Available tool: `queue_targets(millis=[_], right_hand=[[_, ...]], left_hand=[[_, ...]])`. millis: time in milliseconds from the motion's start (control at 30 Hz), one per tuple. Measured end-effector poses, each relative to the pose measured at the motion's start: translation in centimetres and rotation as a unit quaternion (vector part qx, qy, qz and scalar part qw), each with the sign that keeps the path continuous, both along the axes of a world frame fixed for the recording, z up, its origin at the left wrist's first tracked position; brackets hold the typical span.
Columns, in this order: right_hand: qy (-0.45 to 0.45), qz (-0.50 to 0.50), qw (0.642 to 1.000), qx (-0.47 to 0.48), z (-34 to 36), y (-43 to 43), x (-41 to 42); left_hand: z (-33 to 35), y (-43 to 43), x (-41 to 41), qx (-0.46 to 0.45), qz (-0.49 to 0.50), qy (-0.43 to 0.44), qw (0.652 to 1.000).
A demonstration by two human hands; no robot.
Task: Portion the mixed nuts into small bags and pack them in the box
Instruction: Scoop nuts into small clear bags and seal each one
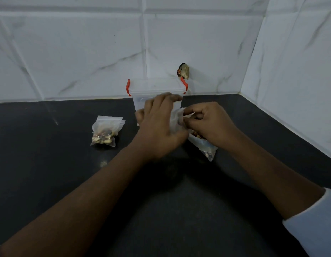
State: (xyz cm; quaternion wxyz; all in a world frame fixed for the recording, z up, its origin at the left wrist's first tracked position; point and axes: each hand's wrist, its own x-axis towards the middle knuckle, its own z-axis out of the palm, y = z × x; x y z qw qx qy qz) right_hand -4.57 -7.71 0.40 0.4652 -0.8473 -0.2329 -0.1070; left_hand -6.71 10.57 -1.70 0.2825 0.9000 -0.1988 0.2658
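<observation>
The wall (86, 52) behind the hands is smooth white tile with thin grey streaks. The counter (49, 164) under the hands is flat, black and a bit shiny. Just behind the hands stands the box (155, 89). It is clear plastic with its lid on and red clips at both ends, and the hands hide its lower part.

The left hand (157, 127) is blurry. Its fingers bend over a thin, see-through small bag (174, 120), but its back hides whether it grips. The right hand (210, 125) has curled fingers that pinch the top edge of that bag. Under the right hand a crinkly bag (207, 149) pokes out on the counter with brown nuts (196, 135) inside. I cannot tell if it is part of the same bag.

Left of the left hand, well apart, lies a puffy filled bag (106, 130) with brown and pale nuts at its bottom. On the wall behind the right hand sticks a dark lumpy thing (183, 71), too small to make out.
</observation>
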Motion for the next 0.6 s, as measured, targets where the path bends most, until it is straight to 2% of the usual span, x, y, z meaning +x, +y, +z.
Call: queue_targets(millis=[67,100,167,267,367,433,500,567,600], right_hand=[[0.035,0.049,0.997,0.054,-0.3,0.2,-0.1],[0.043,0.065,0.995,0.069,-0.4,0.3,-0.2],[0.042,0.074,0.993,0.084,-0.6,0.5,-0.2],[0.056,0.087,0.988,0.114,-0.6,0.4,-0.1],[0.042,0.09,0.991,0.091,-0.7,0.4,0.1],[0.026,0.078,0.994,0.065,-0.7,0.3,0.2],[0.046,0.067,0.994,0.079,-0.6,0.1,0.3],[0.068,0.05,0.992,0.095,-0.5,-0.2,0.5],[0.067,0.043,0.992,0.095,-0.5,-0.4,0.5]], left_hand=[[-0.4,0.4,0.4,0.135,0.035,-0.005,0.99],[-0.7,0.4,0.6,0.175,0.05,-0.007,0.983],[-1.2,0.4,0.8,0.214,0.073,-0.043,0.973],[-1.3,0.0,0.9,0.218,0.1,-0.12,0.963],[-1.4,-0.4,0.9,0.203,0.086,-0.132,0.966],[-1.2,-0.3,0.8,0.184,0.054,-0.108,0.976],[-0.8,0.0,0.5,0.143,0.027,-0.067,0.987],[-0.4,0.2,0.4,0.027,0.021,-0.008,0.999],[-0.3,0.3,0.5,-0.074,0.017,0.043,0.996]])
